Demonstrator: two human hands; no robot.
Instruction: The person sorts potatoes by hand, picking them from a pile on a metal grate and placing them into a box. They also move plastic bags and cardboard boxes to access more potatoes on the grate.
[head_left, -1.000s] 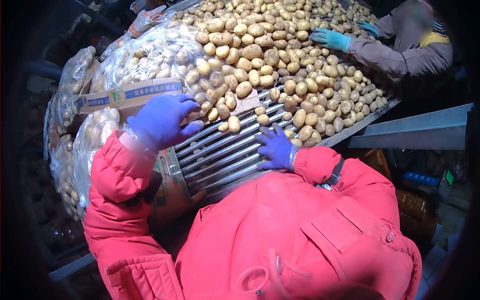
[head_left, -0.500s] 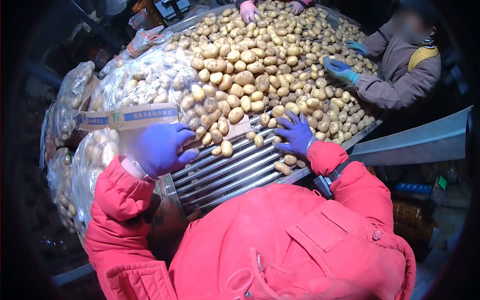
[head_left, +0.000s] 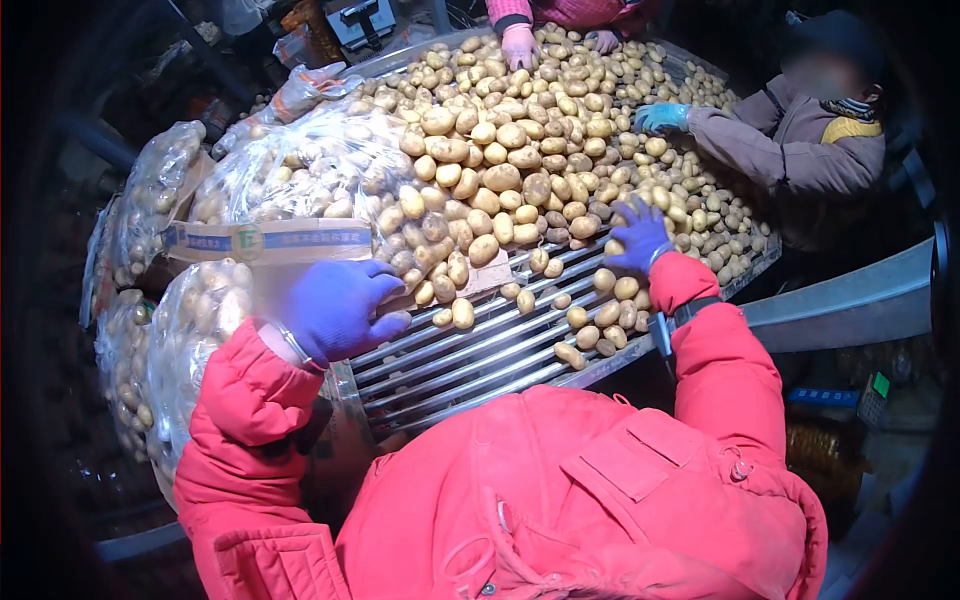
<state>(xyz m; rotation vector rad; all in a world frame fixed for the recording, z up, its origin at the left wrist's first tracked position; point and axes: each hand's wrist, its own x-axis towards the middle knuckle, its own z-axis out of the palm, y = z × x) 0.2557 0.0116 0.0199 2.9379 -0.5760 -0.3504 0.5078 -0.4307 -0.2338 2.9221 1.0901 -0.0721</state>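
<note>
A broad heap of potatoes (head_left: 520, 160) covers most of a table of metal bars (head_left: 470, 350). My left hand (head_left: 340, 310), in a purple glove, hovers by the front edge of a cardboard box (head_left: 270, 243), fingers apart and holding nothing. That box holds a clear plastic bag (head_left: 290, 165) with potatoes in and around its mouth. My right hand (head_left: 640, 238), also purple-gloved, reaches over the right part of the heap with fingers spread. Its fingers touch the potatoes at the heap's edge. Several loose potatoes (head_left: 608, 320) lie on the bars below this hand.
Across the table at the right, a co-worker's gloved hand (head_left: 662, 118) is on the potatoes. Another person's pink-gloved hand (head_left: 520, 47) works at the far edge. More filled plastic bags (head_left: 200, 310) stand at left. A metal chute (head_left: 840, 303) slopes off at right.
My right hand has moved right and slightly up, and more loose potatoes lie below it. My left hand has shifted slightly right and down in view. The co-worker's hand has moved left and up.
</note>
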